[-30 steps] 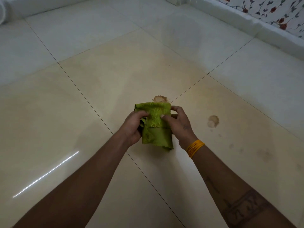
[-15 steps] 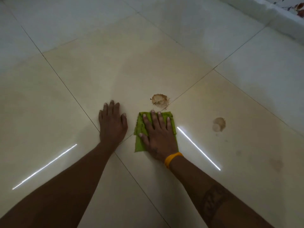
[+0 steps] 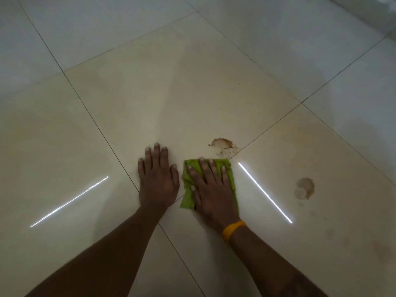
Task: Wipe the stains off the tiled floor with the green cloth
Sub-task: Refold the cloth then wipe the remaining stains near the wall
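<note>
The folded green cloth (image 3: 231,174) lies flat on the cream tiled floor (image 3: 150,93). My right hand (image 3: 211,189) presses down on it with straight, spread fingers and covers most of it. Just beyond the cloth's far right corner is a brown splattered stain (image 3: 222,145), close to a tile joint; the cloth does not reach it. A second, rounder brown stain (image 3: 304,188) sits further right. My left hand (image 3: 157,179) rests flat on the bare floor just left of the cloth, fingers straight.
Dark grout lines cross the floor diagonally. Fainter smudges (image 3: 381,251) mark the tile at the lower right. Two bright light streaks (image 3: 264,192) reflect off the glossy tiles on either side of my arms.
A second ago both hands held the cloth up off the floor. It now lies on the floor under my right palm, and my left hand has let go and rests on the tile.
</note>
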